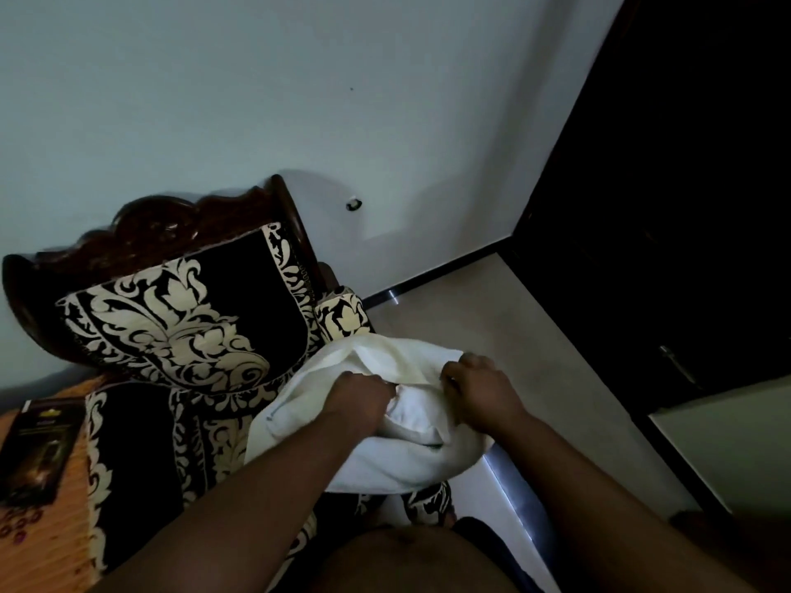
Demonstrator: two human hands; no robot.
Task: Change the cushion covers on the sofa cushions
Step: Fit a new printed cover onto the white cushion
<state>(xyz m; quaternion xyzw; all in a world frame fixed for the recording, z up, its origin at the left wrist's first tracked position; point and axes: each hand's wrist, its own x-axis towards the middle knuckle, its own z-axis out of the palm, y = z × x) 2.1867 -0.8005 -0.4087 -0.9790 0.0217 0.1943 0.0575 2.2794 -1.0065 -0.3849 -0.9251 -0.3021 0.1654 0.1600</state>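
Note:
A white cushion (pixel 402 460) lies on the seat of a black-and-cream patterned sofa chair (pixel 141 447), wrapped partly in a cream cover (pixel 376 357). My left hand (pixel 359 400) grips a bunch of the cover's fabric at the cushion's top edge. My right hand (pixel 479 387) grips the cover's edge a short way to the right. Both fists are curled tightly into the cloth. A patterned back cushion (pixel 179 318) leans upright against the chair's carved wooden back (pixel 162 220).
A dark box (pixel 38 451) lies on an orange cloth at the left edge. A dark door (pixel 667 207) stands at the right, with pale floor (pixel 513 336) between it and the chair. The wall (pixel 257 100) is behind.

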